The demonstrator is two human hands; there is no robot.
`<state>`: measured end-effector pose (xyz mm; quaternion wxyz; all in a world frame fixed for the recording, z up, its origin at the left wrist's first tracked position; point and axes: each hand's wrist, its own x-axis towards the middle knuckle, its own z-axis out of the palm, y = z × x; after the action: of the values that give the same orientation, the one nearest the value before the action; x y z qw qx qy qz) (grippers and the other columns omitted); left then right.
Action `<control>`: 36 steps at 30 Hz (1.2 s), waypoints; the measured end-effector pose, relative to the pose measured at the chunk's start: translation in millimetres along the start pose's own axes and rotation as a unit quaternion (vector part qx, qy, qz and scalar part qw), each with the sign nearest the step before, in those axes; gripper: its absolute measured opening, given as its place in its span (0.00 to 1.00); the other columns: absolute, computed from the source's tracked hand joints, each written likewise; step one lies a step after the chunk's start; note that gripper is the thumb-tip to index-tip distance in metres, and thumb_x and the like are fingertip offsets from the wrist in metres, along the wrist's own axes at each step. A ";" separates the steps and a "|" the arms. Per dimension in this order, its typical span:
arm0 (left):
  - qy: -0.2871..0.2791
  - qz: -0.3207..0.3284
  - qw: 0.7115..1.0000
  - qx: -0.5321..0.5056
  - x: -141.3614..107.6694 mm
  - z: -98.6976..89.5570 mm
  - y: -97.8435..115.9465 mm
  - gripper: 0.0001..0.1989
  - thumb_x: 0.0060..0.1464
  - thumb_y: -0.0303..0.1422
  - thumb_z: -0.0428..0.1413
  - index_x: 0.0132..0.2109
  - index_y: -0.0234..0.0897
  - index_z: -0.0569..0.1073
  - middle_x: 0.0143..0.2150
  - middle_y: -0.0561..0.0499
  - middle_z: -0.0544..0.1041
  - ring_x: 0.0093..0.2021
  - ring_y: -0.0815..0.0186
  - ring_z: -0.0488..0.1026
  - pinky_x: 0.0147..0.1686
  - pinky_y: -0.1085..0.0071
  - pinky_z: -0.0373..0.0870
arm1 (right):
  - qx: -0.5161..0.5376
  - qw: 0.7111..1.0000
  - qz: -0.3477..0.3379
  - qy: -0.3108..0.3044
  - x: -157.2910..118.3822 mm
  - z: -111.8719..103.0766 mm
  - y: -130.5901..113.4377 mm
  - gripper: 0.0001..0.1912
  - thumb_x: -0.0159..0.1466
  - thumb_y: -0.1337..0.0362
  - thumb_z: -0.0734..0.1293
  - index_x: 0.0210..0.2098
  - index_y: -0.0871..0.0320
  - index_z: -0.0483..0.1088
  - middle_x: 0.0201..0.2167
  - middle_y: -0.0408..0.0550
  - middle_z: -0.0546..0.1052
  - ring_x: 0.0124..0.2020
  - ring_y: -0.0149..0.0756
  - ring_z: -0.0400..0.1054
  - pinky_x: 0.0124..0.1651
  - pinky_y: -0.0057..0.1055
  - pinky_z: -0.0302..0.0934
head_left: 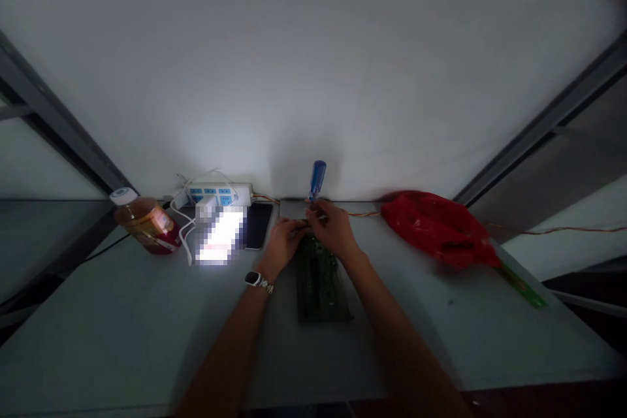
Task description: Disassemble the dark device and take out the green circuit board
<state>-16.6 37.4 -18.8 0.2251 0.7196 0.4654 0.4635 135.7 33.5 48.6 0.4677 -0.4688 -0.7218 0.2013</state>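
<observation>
Pinching a blue-handled screwdriver [317, 177] near the foot of its handle, the fingers [321, 212] of my right hand [333, 230] are closed in tight. The tip is hidden behind them, so I can't make out what it meets, if anything. The fingertips [294, 225] of my left hand [283, 243] curl in just beside them, though in this dim light I cannot tell whether they have hold of anything. The screwdriver stands nearly upright, its long axis tilted slightly, with the handle end up and pointing away from me toward the wall. Orange wires [365, 213] run right from my hands to a red plastic bag [435, 228] and seem to pass behind it. Just below my hands lies a dark green circuit board [321, 281], its long side running toward me, and a grey block [292, 209] sits beyond it. A watch [255, 279] circles my left wrist. Further left on the grey table [431, 339] are a phone [258, 225], a pixelated patch [219, 235] that hides whatever lies there, a power strip [215, 194] and a bottle [145, 222] — its label is too dim to read.
</observation>
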 end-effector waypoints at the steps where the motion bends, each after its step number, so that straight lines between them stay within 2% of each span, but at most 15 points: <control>1: 0.007 -0.008 1.000 0.003 0.0 0.4 1.8 0.06 0.57 0.30 0.60 0.41 0.37 0.81 0.37 0.48 0.79 0.38 0.63 0.75 0.43 0.66 0.72 | -0.002 1.000 0.012 0.019 -0.1 1.6 0.2 0.09 0.63 0.61 0.67 0.40 0.57 0.74 0.32 0.46 0.81 0.29 0.34 0.76 0.32 0.27 0.67; 3: 0.017 -0.020 1.000 0.009 0.1 1.2 5.4 0.05 0.56 0.29 0.61 0.40 0.37 0.81 0.36 0.49 0.79 0.37 0.63 0.75 0.43 0.65 0.72 | -0.006 0.998 0.034 0.045 0.1 3.9 0.1 0.08 0.61 0.58 0.70 0.34 0.57 0.74 0.27 0.44 0.80 0.27 0.35 0.75 0.31 0.27 0.66; 6: 0.026 -0.023 0.999 0.018 0.4 2.1 8.8 0.04 0.56 0.30 0.61 0.39 0.37 0.81 0.36 0.49 0.80 0.39 0.62 0.75 0.44 0.64 0.72 | -0.021 0.998 0.041 0.044 0.7 3.9 -0.6 0.09 0.62 0.58 0.69 0.29 0.57 0.73 0.24 0.43 0.79 0.26 0.34 0.74 0.31 0.28 0.64; 10: -0.002 0.013 1.000 0.015 -0.1 1.7 7.5 0.07 0.58 0.31 0.59 0.43 0.38 0.80 0.40 0.48 0.80 0.45 0.59 0.74 0.49 0.63 0.71 | -0.045 0.999 0.013 0.004 1.2 -0.1 -0.5 0.09 0.65 0.62 0.65 0.32 0.57 0.74 0.24 0.44 0.79 0.27 0.35 0.74 0.33 0.28 0.64; 13: -0.041 0.039 0.998 0.006 -1.1 0.0 3.5 0.11 0.62 0.31 0.54 0.48 0.39 0.78 0.44 0.47 0.80 0.48 0.59 0.73 0.51 0.62 0.69 | -0.045 0.999 -0.013 -0.026 0.7 -1.9 1.3 0.08 0.67 0.64 0.63 0.35 0.57 0.75 0.29 0.46 0.81 0.30 0.35 0.76 0.35 0.29 0.66; 16: -0.049 0.036 0.998 0.001 -1.5 -2.1 0.8 0.11 0.62 0.31 0.54 0.48 0.40 0.79 0.44 0.46 0.80 0.47 0.60 0.74 0.49 0.63 0.70 | -0.031 0.998 -0.019 -0.047 -0.5 -0.6 3.4 0.10 0.68 0.65 0.61 0.43 0.55 0.74 0.36 0.47 0.82 0.34 0.36 0.77 0.38 0.30 0.68; 19: -0.025 0.016 1.000 0.007 -1.4 -2.8 1.5 0.08 0.60 0.30 0.57 0.45 0.39 0.80 0.40 0.47 0.80 0.42 0.61 0.75 0.46 0.64 0.71 | -0.021 0.999 -0.018 -0.036 -1.3 2.3 3.9 0.13 0.67 0.64 0.62 0.49 0.55 0.73 0.39 0.47 0.82 0.35 0.36 0.77 0.38 0.30 0.69; 21: -0.004 0.001 1.000 0.013 -1.5 -1.8 2.7 0.07 0.58 0.29 0.59 0.42 0.38 0.81 0.37 0.48 0.80 0.40 0.62 0.75 0.44 0.65 0.71 | -0.019 1.000 0.000 -0.004 -1.2 3.8 3.5 0.11 0.64 0.63 0.66 0.46 0.56 0.73 0.36 0.47 0.81 0.32 0.36 0.76 0.35 0.29 0.69; 23: 0.018 -0.009 1.000 0.013 -1.8 0.0 3.6 0.06 0.57 0.30 0.60 0.41 0.38 0.81 0.35 0.49 0.79 0.38 0.63 0.75 0.43 0.66 0.72 | -0.016 0.999 0.022 0.019 -0.9 4.4 3.3 0.08 0.61 0.61 0.69 0.39 0.56 0.75 0.30 0.45 0.81 0.30 0.35 0.76 0.33 0.29 0.68; 26: 0.038 -0.023 0.999 0.009 -1.9 2.0 3.8 0.05 0.56 0.31 0.61 0.40 0.38 0.81 0.35 0.50 0.79 0.38 0.64 0.75 0.43 0.67 0.72 | -0.023 0.999 0.020 0.019 -0.7 3.8 4.1 0.06 0.61 0.60 0.69 0.32 0.56 0.75 0.27 0.45 0.80 0.29 0.35 0.75 0.34 0.29 0.67; 28: 0.031 -0.020 0.999 0.010 -1.8 1.5 3.6 0.06 0.56 0.32 0.61 0.40 0.38 0.81 0.36 0.49 0.80 0.39 0.63 0.75 0.44 0.67 0.72 | -0.040 0.999 0.000 0.014 -1.0 3.1 5.3 0.06 0.63 0.62 0.67 0.32 0.57 0.75 0.28 0.45 0.80 0.30 0.36 0.75 0.35 0.30 0.67; 32: -0.022 0.018 1.000 0.008 -1.7 -2.8 2.6 0.10 0.60 0.32 0.57 0.47 0.39 0.79 0.42 0.47 0.80 0.45 0.60 0.74 0.49 0.64 0.71 | -0.049 0.999 -0.016 -0.009 -2.0 2.0 7.3 0.07 0.65 0.64 0.64 0.37 0.57 0.75 0.33 0.48 0.81 0.33 0.37 0.75 0.37 0.30 0.68; 36: -0.031 0.011 0.999 0.006 -2.0 -5.0 2.9 0.10 0.60 0.32 0.57 0.46 0.39 0.80 0.40 0.46 0.80 0.43 0.60 0.75 0.47 0.63 0.72 | -0.024 0.999 -0.016 -0.025 -3.3 1.5 7.0 0.10 0.66 0.66 0.62 0.42 0.57 0.74 0.36 0.48 0.81 0.34 0.36 0.76 0.38 0.30 0.68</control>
<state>-19.9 33.8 -15.2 0.2300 0.7401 0.4534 0.4402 138.2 34.2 41.1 0.4414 -0.4632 -0.7451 0.1884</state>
